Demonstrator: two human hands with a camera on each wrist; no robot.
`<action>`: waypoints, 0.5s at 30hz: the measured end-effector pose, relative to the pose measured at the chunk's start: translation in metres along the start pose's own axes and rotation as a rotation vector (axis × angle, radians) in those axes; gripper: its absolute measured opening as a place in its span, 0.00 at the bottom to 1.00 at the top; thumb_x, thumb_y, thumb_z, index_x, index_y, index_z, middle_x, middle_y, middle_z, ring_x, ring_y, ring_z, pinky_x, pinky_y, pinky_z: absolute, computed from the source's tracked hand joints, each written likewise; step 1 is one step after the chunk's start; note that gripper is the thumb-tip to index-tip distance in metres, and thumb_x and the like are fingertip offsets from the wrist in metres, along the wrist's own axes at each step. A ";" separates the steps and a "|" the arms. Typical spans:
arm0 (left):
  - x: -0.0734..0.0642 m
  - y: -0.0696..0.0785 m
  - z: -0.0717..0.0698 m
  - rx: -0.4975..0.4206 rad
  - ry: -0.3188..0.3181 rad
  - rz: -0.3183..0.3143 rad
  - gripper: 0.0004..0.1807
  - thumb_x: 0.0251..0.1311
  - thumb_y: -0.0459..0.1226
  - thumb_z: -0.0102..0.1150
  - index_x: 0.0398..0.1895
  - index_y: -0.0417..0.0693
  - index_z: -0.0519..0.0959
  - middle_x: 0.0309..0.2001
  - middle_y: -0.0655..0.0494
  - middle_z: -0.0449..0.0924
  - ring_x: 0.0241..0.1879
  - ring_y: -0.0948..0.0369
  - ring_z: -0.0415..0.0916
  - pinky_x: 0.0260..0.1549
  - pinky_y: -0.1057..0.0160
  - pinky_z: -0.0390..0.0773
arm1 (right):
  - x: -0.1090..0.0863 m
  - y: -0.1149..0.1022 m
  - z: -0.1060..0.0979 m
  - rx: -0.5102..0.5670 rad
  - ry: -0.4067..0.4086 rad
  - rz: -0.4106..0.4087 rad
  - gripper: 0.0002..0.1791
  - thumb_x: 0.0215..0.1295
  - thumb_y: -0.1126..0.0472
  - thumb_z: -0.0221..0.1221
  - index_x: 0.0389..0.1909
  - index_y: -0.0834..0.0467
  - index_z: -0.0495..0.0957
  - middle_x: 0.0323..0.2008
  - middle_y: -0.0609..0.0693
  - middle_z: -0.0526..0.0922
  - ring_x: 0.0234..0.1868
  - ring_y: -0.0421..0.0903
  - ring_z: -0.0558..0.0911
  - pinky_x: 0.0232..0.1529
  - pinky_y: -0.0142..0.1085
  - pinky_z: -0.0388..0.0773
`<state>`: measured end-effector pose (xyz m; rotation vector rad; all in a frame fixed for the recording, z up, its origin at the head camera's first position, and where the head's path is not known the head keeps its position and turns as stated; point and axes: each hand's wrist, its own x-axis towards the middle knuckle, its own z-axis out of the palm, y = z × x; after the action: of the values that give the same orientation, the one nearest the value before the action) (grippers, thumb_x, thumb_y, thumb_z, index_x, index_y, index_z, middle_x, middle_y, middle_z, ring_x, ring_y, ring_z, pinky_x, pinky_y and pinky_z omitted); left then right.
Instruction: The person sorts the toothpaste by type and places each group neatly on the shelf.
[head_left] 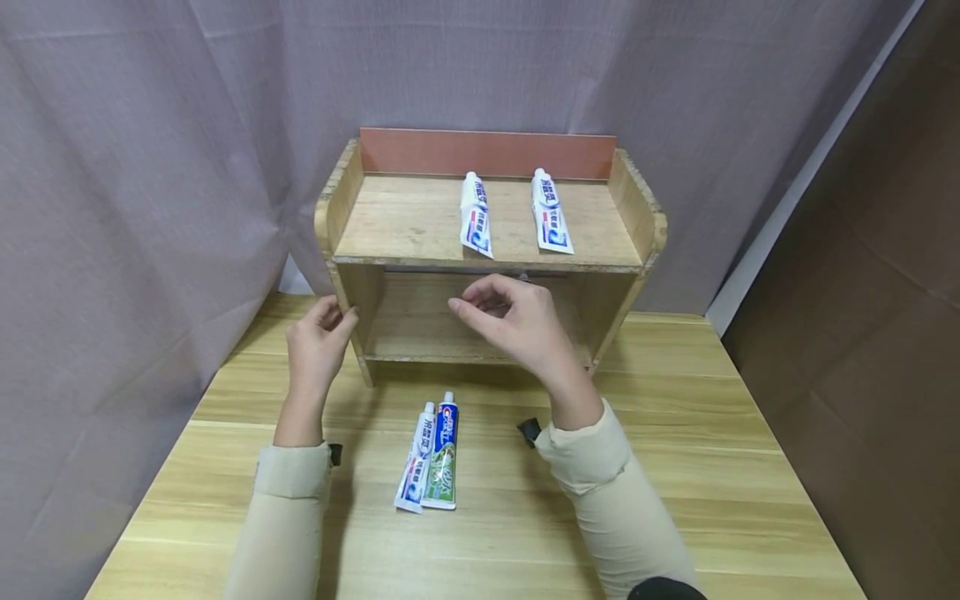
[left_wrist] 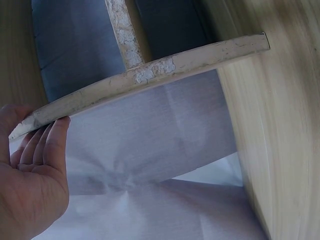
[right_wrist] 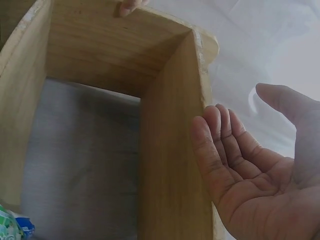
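My left hand (head_left: pixel 318 342) grips the front edge of the left side panel of a small wooden shelf (head_left: pixel 480 354), thumb on one face and fingers on the other, as the left wrist view shows. In front of the upper board my right hand (head_left: pixel 521 325) hovers with loosely bent fingers, holding nothing. Two white and blue toothpaste tubes (head_left: pixel 476 215) lie side by side on the top board, caps to the back. Inside the lower compartment, a green and blue item (right_wrist: pixel 17 225) peeks in at the corner of the right wrist view, mostly cut off.
On the table (head_left: pixel 660 467) before the shelf lie a white toothpaste tube (head_left: pixel 416 462) and a blue and green toothpaste tube (head_left: pixel 442 458), partly overlapping. A grey curtain (head_left: pixel 150 167) hangs behind and to the left; a brown surface (head_left: pixel 862 250) rises at the right.
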<state>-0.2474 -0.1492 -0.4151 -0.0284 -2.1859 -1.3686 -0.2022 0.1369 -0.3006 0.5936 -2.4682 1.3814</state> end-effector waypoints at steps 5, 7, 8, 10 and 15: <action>0.000 0.000 0.000 0.014 0.001 0.002 0.11 0.63 0.39 0.65 0.45 0.45 0.86 0.41 0.49 0.88 0.41 0.54 0.87 0.42 0.60 0.86 | -0.003 0.004 0.004 0.024 -0.001 -0.005 0.13 0.61 0.48 0.70 0.36 0.54 0.85 0.33 0.44 0.86 0.32 0.41 0.84 0.36 0.35 0.85; 0.000 0.000 0.000 0.017 0.003 0.002 0.10 0.63 0.39 0.65 0.45 0.45 0.86 0.41 0.49 0.88 0.41 0.54 0.87 0.42 0.60 0.86 | -0.004 0.006 0.006 0.028 -0.003 -0.002 0.13 0.61 0.48 0.70 0.36 0.54 0.85 0.32 0.44 0.86 0.32 0.41 0.84 0.35 0.35 0.85; 0.000 0.000 0.000 0.015 0.003 0.001 0.11 0.63 0.39 0.65 0.45 0.45 0.86 0.41 0.49 0.88 0.41 0.54 0.87 0.42 0.59 0.86 | -0.005 0.007 0.007 0.028 -0.004 -0.001 0.13 0.61 0.48 0.70 0.36 0.54 0.84 0.32 0.44 0.86 0.32 0.41 0.84 0.35 0.35 0.85; 0.000 0.000 0.000 0.008 0.003 -0.001 0.11 0.63 0.38 0.65 0.45 0.45 0.86 0.42 0.48 0.88 0.42 0.53 0.87 0.43 0.59 0.86 | -0.006 0.007 0.008 0.032 -0.008 0.001 0.13 0.61 0.48 0.70 0.37 0.54 0.84 0.33 0.44 0.86 0.32 0.41 0.84 0.36 0.35 0.85; 0.000 0.000 0.000 0.002 0.001 -0.004 0.10 0.63 0.38 0.65 0.45 0.45 0.86 0.42 0.48 0.88 0.42 0.54 0.87 0.43 0.58 0.86 | -0.008 0.009 0.009 0.029 -0.016 0.007 0.13 0.61 0.48 0.70 0.37 0.53 0.84 0.33 0.44 0.86 0.32 0.41 0.84 0.36 0.35 0.85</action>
<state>-0.2478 -0.1494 -0.4154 -0.0220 -2.1876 -1.3686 -0.1995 0.1351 -0.3159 0.6045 -2.4689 1.4223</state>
